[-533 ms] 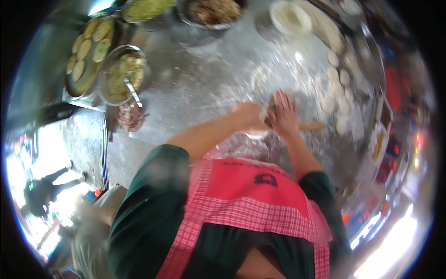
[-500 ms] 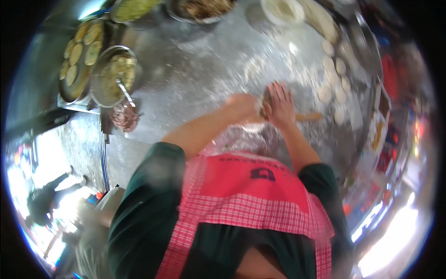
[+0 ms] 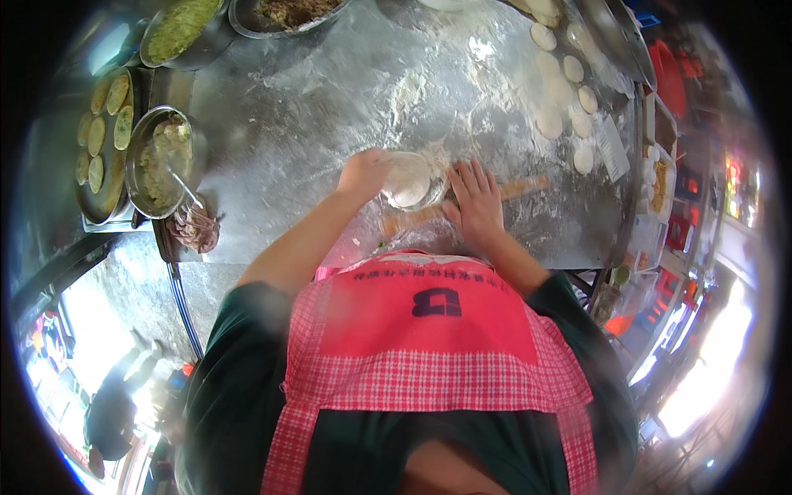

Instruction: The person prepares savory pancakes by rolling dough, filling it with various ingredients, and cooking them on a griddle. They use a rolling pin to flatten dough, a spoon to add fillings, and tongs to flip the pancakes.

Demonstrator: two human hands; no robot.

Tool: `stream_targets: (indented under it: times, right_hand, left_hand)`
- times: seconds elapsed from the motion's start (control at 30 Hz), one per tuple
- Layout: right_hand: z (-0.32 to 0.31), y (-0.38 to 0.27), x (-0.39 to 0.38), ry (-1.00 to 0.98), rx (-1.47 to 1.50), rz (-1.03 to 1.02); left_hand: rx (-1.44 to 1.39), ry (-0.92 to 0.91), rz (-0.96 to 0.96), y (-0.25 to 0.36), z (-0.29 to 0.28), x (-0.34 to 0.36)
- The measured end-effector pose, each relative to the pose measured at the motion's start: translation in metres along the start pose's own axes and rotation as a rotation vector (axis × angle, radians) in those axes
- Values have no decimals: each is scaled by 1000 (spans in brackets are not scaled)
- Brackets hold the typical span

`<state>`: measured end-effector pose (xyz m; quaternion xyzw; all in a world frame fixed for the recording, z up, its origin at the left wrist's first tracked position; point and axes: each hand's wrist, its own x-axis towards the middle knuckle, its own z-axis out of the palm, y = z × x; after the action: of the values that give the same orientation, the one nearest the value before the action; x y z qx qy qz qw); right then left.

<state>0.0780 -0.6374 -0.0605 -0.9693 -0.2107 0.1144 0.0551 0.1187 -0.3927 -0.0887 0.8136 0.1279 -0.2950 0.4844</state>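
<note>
1 pale round dough disc [image 3: 409, 183], left hand [image 3: 363, 175] grip on rim, right hand [image 3: 478, 202] flat on rolling pin [image 3: 525, 187]

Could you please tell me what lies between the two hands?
In the head view, a round of dough lies between the left hand and the right hand.

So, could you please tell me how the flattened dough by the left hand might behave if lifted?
The dough would probably flop, as it looks flat and soft. Flour scattered on the table may help it slide rather than stick.
</note>
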Motion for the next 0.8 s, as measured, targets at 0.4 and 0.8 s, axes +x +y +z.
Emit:
stream_targets:
  times: [0.4,0.8]
  right_hand:
    - [12,1,-16,-5,-18,-36]
    - [37,8,0,34,-79,-46]
  left_hand:
    - [-98,-34,17,-25,1,-5]
    - [185,203,154,-33,23,-5]
